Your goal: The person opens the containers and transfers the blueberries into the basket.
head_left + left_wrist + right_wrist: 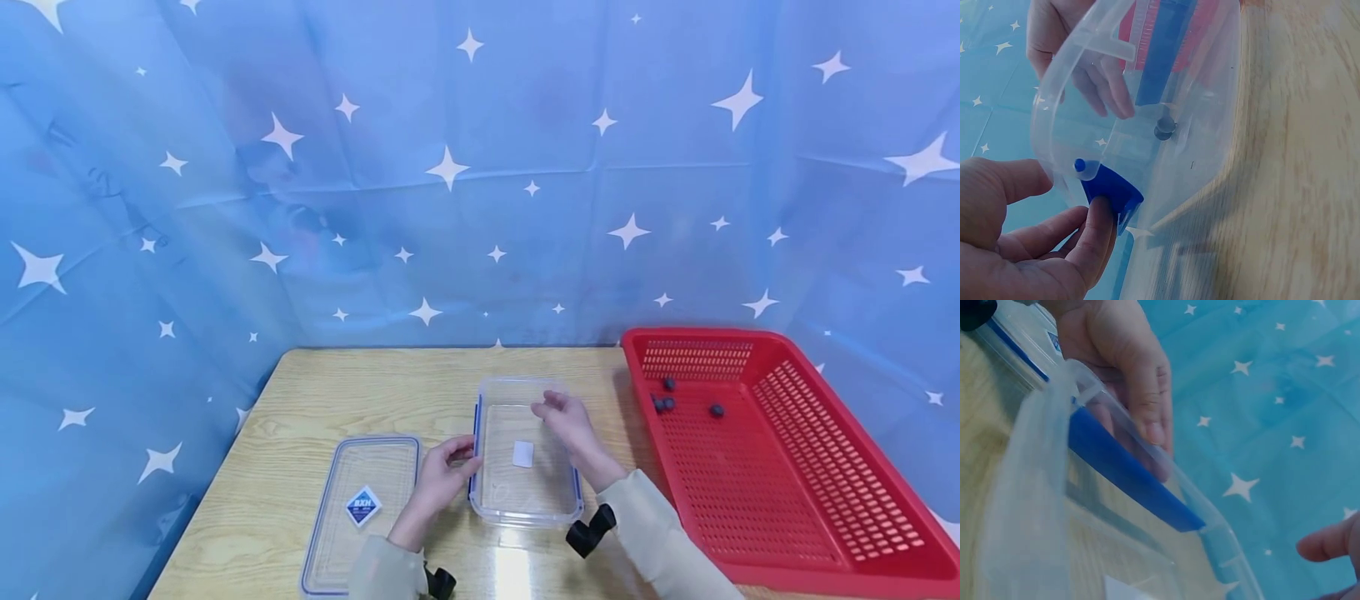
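Observation:
A clear plastic container (498,500) with blue side latches stands lidless on the table, a white label on its bottom. My left hand (442,479) grips its left side. In the left wrist view, the fingers touch a blue latch (1113,190) from outside and the thumb lies by the rim. My right hand (573,429) hangs over the container's right part with fingers loosely bent, and nothing shows in it. A clear lid (345,467) with a blue-grey edge and a blue BXH sticker lies left of the container, partly behind my left forearm.
A large red basket (757,492) fills the table's right side, with several small dark round pieces (717,411) in its far left part. Wood-grain table (300,400) surrounds the container and lid. A blue star-printed curtain (525,250) hangs behind.

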The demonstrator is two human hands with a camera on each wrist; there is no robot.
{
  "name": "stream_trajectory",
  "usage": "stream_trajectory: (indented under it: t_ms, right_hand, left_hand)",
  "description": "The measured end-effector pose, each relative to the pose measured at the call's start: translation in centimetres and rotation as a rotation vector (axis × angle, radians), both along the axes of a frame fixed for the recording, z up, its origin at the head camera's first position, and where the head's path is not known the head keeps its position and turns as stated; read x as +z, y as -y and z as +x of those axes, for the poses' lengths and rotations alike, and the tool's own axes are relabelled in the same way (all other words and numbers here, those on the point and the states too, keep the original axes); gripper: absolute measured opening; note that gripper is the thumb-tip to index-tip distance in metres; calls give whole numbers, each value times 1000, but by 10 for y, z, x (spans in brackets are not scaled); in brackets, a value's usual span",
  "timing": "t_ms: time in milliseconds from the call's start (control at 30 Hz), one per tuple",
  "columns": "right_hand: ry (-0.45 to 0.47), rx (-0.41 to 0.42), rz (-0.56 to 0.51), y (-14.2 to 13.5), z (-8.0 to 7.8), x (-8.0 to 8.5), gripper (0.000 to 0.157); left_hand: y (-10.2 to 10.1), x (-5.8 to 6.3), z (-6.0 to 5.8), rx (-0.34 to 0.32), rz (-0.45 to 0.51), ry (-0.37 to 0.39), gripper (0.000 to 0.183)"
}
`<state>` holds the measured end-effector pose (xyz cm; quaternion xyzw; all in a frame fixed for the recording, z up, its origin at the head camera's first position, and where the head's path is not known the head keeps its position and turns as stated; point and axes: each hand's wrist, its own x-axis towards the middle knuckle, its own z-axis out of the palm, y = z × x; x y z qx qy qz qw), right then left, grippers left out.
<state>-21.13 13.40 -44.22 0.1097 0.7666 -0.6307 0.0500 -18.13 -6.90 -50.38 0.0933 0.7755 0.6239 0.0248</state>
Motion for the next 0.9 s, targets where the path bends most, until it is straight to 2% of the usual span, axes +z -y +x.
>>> stream_trajectory:
  t_ms: [167,500,667,700,833,900]
  right_hand:
    - [32,2,3,2,0,-4,60]
    - [83,15,50,3,-3,-9,65]
    - [99,9,48,5,-5,-12,63]
    - [102,9,50,5,-6,-13,63]
    - [87,-7,67,7,-7,-17,21]
    - [95,2,73,8,-7,-18,23]
  left_hand:
    - [0,-2,-1,-3,-1,-15,34]
    - [0,0,1,2,12,4,36]
    - [0,-2,-1,-2,-4,-14,35]
    - [-1,3,1,-4,-4,-15,34]
    - [-1,3,2,0,8,-2,34]
    - [-1,4,2,1,14,1,34]
